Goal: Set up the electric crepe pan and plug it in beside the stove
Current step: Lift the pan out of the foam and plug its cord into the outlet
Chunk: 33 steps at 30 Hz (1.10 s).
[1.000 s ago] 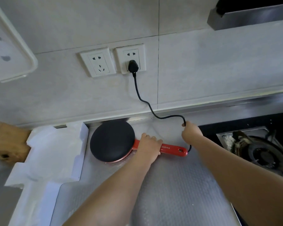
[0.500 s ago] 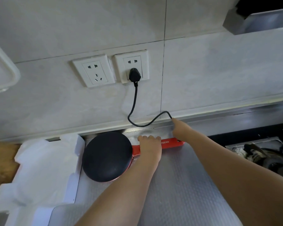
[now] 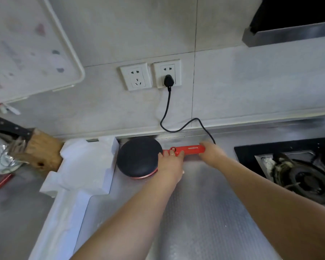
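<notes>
Item: electric crepe pan (image 3: 139, 158), set face-down on the counter (image 3: 204, 212) against the back wall, left of the gas stove (image 3: 304, 179). Status of task: appears nearly complete. The black plug (image 3: 169, 81) is seated in the right-hand wall socket (image 3: 167, 74); the left socket (image 3: 135, 76) is unused. The black cord (image 3: 165, 113) hangs slack down the wall, loops along the counter's back edge and runs to the handle's far end. Remaining, by judgement: final positioning of the pan and tidying of the cord. Left hand (image 3: 170, 164): fingers curled over the near end of the red handle (image 3: 188, 150), beside the disc, gripping it. Right hand (image 3: 211, 152): at the handle's far end where the cord enters; whether it grips or merely touches cannot be told. Materials: domed matte black cooking disc, round; glossy red plastic handle, straight and bar-like; counter covered in dimpled, silvery sheeting; pale stone-look wall tiles; white moulded foam packing (image 3: 83, 166) just left of the pan; rough wooden knife block (image 3: 36, 149) further left.
</notes>
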Motion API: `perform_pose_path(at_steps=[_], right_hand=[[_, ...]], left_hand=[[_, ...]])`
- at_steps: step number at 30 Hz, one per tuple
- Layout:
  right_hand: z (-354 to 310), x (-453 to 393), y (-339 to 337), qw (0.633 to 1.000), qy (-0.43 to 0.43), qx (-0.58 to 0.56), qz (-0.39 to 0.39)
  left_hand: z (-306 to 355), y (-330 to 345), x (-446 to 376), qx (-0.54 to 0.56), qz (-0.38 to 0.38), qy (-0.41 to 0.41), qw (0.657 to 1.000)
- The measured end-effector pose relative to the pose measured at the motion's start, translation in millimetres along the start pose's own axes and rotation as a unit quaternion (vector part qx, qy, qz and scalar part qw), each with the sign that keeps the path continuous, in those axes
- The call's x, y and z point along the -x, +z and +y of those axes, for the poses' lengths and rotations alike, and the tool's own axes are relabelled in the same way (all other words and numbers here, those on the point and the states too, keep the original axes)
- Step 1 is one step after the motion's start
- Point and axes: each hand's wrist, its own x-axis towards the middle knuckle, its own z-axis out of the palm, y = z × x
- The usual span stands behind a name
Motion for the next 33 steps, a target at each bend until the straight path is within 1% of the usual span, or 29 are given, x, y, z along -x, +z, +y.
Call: perform_pose_path(at_steps=[2,5,9,12,16,18,20,23,26,29,33], right_hand=[[-8.2,26.7,0.6,0.999,-0.017,0.022,-0.018],[-19.9,61.5,2.1,0.998,-0.016,0.045,-0.050],[-45.2,109.3,5.8,0.995,-0.022,0.074,-0.055],[-66.3,144.2,29.7,0.997,-0.017,0.057,-0.043],[-98.5,193.8,89.8,0.998,0.047,0.034,-0.034],[-121.3,221.2,129.2,0.997,0.069,0.023,-0.035],[-144.2,250.1,164.5,0.995,0.079,0.015,-0.053],[-173.5,293.8,207.7,0.994,0.083,0.008,-0.076],[-193.1,329.3,244.1,0.992,0.090,-0.015,-0.090],[-205.8,357.5,280.9,0.991,0.094,-0.032,-0.087],[-221.2,407.1,343.6,0.991,0.091,-0.047,-0.080]], left_hand=[[-5.4,-6.6,23.9,-0.001,-0.019,-0.007,1.000],[-15.7,-17.3,55.6,-0.017,-0.028,-0.008,0.999],[-43.0,-27.9,97.3,-0.025,-0.038,0.011,0.999],[-80.2,-24.0,131.9,-0.025,-0.033,0.034,0.999],[-143.6,5.6,186.9,0.000,-0.027,0.074,0.997],[-180.4,24.0,214.3,0.006,-0.041,0.091,0.995],[-210.1,39.6,241.6,0.002,-0.075,0.110,0.991],[-244.1,58.0,281.0,-0.002,-0.095,0.131,0.987],[-270.5,79.6,316.7,0.038,-0.090,0.140,0.985],[-294.1,115.5,348.7,0.065,-0.081,0.141,0.985],[-333.5,168.7,405.4,0.060,-0.093,0.137,0.984]])
